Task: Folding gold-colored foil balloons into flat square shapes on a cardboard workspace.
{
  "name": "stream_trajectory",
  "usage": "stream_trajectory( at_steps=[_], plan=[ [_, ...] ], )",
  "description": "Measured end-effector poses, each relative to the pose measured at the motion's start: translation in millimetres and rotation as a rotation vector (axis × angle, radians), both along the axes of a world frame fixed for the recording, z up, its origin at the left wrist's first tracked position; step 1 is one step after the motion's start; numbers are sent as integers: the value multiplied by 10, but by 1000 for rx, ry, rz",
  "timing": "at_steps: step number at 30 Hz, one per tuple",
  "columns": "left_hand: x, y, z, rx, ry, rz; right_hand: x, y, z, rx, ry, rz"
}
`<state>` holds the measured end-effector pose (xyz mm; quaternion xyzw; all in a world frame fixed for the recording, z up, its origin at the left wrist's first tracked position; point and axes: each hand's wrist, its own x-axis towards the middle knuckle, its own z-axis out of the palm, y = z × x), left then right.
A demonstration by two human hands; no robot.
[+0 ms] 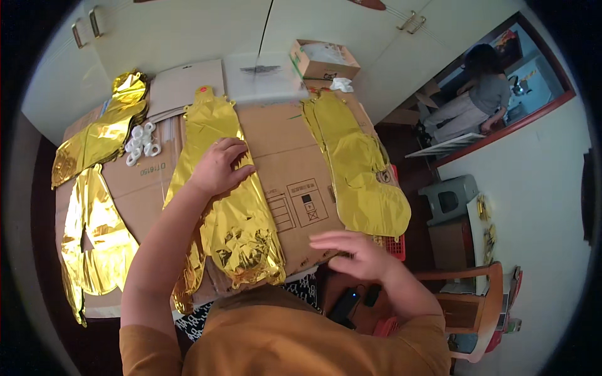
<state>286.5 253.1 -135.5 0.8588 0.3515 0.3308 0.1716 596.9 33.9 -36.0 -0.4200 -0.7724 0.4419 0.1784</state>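
Middle foil [235, 203]: gold, long, lying lengthwise on the cardboard-topped table [279, 147], left of centre. Narrow far end has a red spot and sits short of the far edge; wide, crumpled near end reaches the near edge, right by the person's belly. More gold foil pokes out at its lower left, over that edge. Can't tell from here if it's one sheet or several.

Left hand [221, 168] is over the middle of it, fingers loosely bent, thumb well apart, nothing visibly pinched. Contact looks likely, but the palm side is hidden. Right hand [359, 254] is in the air by the near edge, between this foil and the right stack [360, 175], thumb and fingers spread, nothing in it.

Right stack runs along the right edge, near end by a red basket [396, 249]. Front-left corner: shiny foil [103, 241], partly past the edge. Back-left corner: another stack [100, 143], white rolls [143, 144] beside it. Open box [326, 61] beyond the far edge's right part; someone [490, 94] in the doorway.

Risks, my read: belly or forearm could snag the overhanging foil and drag it off. Thin film could crease under a heavy palm. A sleeve or elbow could skew the right stack.
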Motion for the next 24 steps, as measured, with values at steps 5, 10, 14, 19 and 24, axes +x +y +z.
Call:
stream_trajectory(
  at_steps=[5,10,14,19,24],
  plan=[
    [19,24,55,-7,-16,-11,1018,926,731,-463,-140,-102],
    [3,-27,36,-77,-20,-5,1612,2319,784,409,-235,-805],
    [-32,-19,8,-57,-3,-14,39,1477,289,572,-309,-87],
    [-8,-9,-26,6,-13,-13,-501,967,-444,666,-328,-44],
    [-7,18,-35,30,-2,-26,-631,834,-716,751,-361,-64]
  ],
)
